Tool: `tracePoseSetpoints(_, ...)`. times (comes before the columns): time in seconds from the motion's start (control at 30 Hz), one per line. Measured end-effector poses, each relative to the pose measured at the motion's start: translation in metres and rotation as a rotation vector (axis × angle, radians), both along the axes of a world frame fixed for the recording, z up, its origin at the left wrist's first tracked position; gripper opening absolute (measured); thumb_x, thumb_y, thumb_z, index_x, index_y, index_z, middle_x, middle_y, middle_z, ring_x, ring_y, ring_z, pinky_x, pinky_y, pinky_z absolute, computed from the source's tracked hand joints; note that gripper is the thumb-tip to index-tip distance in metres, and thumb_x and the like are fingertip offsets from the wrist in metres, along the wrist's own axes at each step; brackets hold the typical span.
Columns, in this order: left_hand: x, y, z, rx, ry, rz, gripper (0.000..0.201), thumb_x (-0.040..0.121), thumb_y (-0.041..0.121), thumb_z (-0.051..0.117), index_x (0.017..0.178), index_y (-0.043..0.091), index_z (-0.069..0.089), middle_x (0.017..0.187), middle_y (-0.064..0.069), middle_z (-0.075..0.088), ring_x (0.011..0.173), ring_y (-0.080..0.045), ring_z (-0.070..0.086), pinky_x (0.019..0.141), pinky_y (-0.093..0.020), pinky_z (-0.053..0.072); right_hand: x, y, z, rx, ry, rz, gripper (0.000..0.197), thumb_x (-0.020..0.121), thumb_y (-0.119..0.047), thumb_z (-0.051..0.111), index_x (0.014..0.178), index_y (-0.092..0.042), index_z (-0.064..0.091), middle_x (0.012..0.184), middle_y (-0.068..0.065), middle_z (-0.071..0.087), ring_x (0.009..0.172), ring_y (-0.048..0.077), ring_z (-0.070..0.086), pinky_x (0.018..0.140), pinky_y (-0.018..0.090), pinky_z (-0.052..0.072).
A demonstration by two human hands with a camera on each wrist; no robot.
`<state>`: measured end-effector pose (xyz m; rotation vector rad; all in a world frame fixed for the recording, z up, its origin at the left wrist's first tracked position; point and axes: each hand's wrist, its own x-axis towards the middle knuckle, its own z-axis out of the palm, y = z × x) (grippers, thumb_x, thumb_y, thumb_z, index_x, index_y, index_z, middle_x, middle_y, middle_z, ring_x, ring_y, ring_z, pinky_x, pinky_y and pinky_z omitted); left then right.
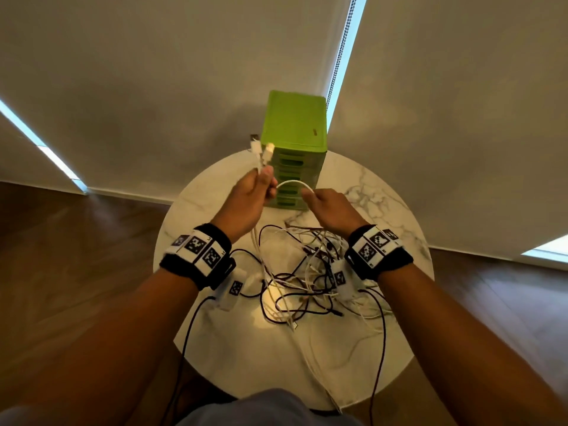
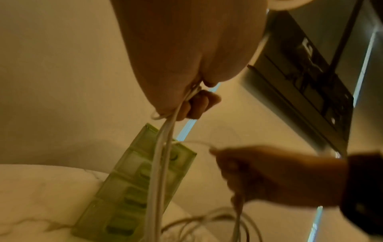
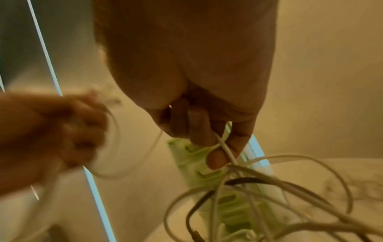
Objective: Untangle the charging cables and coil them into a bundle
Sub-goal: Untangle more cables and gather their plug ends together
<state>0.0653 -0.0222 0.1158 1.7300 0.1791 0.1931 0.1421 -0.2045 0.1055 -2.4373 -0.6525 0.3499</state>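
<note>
Early stage, I'd judge: left hand [image 1: 250, 195] pinches a white cable [image 1: 293, 183] w/ two plug ends sticking up, right hand [image 1: 330, 207] grips the same cable a bit further along, hands near but apart; nothing coiled yet. Most of the tangled cables [image 1: 307, 278] lie mid round table [image 1: 396, 210], some strands trailing over the near edge. Green drawer unit [image 1: 293, 142] just behind hands limits fwd room; sides and above look open.

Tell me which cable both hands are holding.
The white cable, arching between left hand and right hand; the dark cables lie tangled on the table.
</note>
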Motion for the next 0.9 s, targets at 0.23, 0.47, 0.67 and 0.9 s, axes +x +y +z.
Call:
tracePoseSetpoints(0.23,0.006,-0.026,-0.006,-0.152,0.156,-0.055,0.050,0.109,0.041,0.033,0.105,0.006,0.068,0.097,0.000,0.072,0.074,0.002,0.065,0.068,-0.013,0.047,-0.046,0.017,0.021,0.116,0.127,0.251,0.029,0.107,-0.030,0.040,0.113,-0.012,0.061,0.106,0.004,0.067,0.093,0.017,0.062,0.082,0.031,0.047)
tracePoseSetpoints(0.47,0.004,-0.029,0.011,-0.198,-0.014,-0.015,0.037,0.111,0.033,0.025,0.084,0.018,0.044,0.063,0.007,0.046,0.073,-0.009,0.067,0.055,-0.016,0.039,-0.047,-0.017,-0.045,0.102,0.328,0.102,0.040,0.101,-0.054,0.045,0.082,-0.021,0.056,0.075,0.001,0.064,0.070,0.014,0.059,0.080,0.041,0.050)
tracePoseSetpoints(0.67,0.006,0.000,0.033,-0.302,-0.141,0.011,0.036,0.111,0.036,0.026,0.084,0.019,0.043,0.062,0.010,0.040,0.057,-0.008,0.042,0.053,-0.016,0.037,-0.046,-0.042,-0.091,0.110,0.268,0.137,0.038,0.107,-0.037,0.039,0.087,-0.010,0.058,0.079,-0.002,0.062,0.069,-0.001,0.056,0.075,0.022,0.044)
tracePoseSetpoints(0.9,-0.004,0.016,0.016,-0.207,-0.227,0.109,0.031,0.111,0.034,0.028,0.088,0.021,0.044,0.071,0.008,0.036,0.061,-0.005,0.037,0.060,-0.017,0.036,-0.012,-0.046,-0.065,0.117,0.076,-0.055,0.038,0.104,-0.040,0.046,0.078,-0.018,0.062,0.062,-0.005,0.064,0.055,0.004,0.060,0.064,0.028,0.050)
